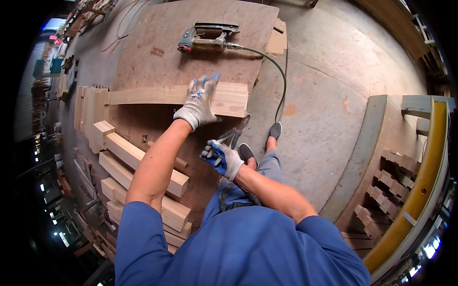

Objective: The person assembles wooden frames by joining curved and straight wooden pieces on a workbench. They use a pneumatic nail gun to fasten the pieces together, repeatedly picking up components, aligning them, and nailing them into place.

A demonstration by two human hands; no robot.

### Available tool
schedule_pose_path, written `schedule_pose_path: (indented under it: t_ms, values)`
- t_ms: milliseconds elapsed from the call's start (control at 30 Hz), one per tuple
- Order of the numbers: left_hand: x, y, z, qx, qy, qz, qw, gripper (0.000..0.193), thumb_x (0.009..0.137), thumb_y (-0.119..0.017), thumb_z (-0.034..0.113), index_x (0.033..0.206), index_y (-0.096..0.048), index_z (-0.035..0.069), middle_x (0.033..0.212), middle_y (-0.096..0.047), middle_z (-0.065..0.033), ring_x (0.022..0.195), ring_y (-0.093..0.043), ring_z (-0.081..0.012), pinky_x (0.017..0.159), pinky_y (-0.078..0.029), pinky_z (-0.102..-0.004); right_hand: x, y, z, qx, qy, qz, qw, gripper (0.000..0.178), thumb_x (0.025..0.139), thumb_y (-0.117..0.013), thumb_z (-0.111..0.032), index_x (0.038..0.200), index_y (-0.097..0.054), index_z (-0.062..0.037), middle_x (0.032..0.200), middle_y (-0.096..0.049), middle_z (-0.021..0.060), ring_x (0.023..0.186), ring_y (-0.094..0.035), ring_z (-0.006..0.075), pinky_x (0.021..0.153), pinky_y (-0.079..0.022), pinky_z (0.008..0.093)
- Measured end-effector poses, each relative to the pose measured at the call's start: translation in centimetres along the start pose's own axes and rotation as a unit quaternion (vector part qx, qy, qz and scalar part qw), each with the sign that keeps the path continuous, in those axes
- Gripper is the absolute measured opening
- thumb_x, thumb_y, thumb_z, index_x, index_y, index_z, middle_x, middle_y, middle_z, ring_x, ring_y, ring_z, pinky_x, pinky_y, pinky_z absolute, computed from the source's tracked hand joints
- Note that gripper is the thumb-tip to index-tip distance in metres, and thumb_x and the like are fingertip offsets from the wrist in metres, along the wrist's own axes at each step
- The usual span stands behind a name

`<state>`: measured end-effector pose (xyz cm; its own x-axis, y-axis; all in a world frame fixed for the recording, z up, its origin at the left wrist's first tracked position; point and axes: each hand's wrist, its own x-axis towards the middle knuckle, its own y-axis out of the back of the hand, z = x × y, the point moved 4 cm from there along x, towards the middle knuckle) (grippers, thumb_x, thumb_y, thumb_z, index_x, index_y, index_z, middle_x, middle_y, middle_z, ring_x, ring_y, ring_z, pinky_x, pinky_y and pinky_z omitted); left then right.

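My left hand point(198, 104), in a white work glove with blue fingertips, lies across a pale wooden board point(230, 99) near its right end. Its fingers are spread on the wood. My right hand point(223, 159), gloved in white with a blue palm, is nearer my body, below the board's near edge. Those fingers are curled, and I cannot make out what is in them. Beside them is a dark, narrow object point(238, 131) whose kind is unclear. Beyond the board, a nail gun point(205, 40) rests on its side on a brown plywood sheet point(157, 62).
A green air hose point(279, 71) runs from the nail gun down to the concrete floor point(324, 109) by my shoes. Stacked timber pieces point(138, 157) lie at my left, with upright boards point(90, 112) behind them. A yellow-edged rack point(424, 181) holding notched wood stands at the right.
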<state>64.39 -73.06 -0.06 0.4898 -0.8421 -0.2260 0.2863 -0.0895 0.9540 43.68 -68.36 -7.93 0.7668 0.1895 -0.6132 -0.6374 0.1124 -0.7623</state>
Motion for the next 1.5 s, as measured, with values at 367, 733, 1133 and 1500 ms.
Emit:
schedule_pose_path:
  t_ms: [367,733,1133,1500]
  values:
    - [-0.4,-0.3,-0.6,0.002,-0.004,0.021,1.000,0.138,0.057,-0.100,0.042,0.167,-0.021,0.017,0.160,-0.037,-0.0260,0.152,-0.033,-0.0434,0.131,-0.020,-0.0556,-10.1,4.2,-15.6,-0.618,0.112,0.213,0.748,0.028,0.100,-0.074,-0.027,0.107,-0.070,-0.0001,0.086,-0.071,0.0084,0.075,-0.068,0.0208,0.069,-0.054,0.0346]
    - [-0.3,-0.5,-0.7,0.025,0.014,-0.009,1.000,0.139,0.061,-0.097,0.047,0.170,-0.015,0.018,0.166,-0.032,-0.0238,0.158,-0.026,-0.0412,0.133,-0.016,-0.0547,-14.0,-6.5,-22.1,-0.907,0.058,0.203,0.365,0.028,0.095,-0.072,-0.027,0.115,-0.071,-0.0077,0.108,-0.075,0.0238,0.109,-0.070,0.0448,0.094,-0.054,0.0511]
    - [-0.4,-0.1,-0.5,0.021,0.016,-0.005,1.000,0.137,0.061,-0.096,0.049,0.169,-0.018,0.016,0.166,-0.033,-0.0241,0.157,-0.027,-0.0410,0.133,-0.016,-0.0552,-13.3,-11.4,-23.0,-0.960,-0.006,0.195,0.202,0.026,0.096,-0.065,-0.022,0.114,-0.072,-0.0060,0.108,-0.076,0.0222,0.107,-0.071,0.0432,0.093,-0.056,0.0514]
    - [-0.3,0.1,-0.3,0.004,0.000,0.008,1.000,0.137,0.060,-0.097,0.047,0.169,-0.019,0.017,0.165,-0.034,-0.0231,0.157,-0.028,-0.0414,0.132,-0.017,-0.0567,-10.7,-2.4,-24.6,-0.895,0.032,0.182,0.405,0.040,0.094,-0.074,-0.045,0.104,-0.080,-0.0070,0.091,-0.077,0.0207,0.081,-0.076,0.0342,0.077,-0.059,0.0430]
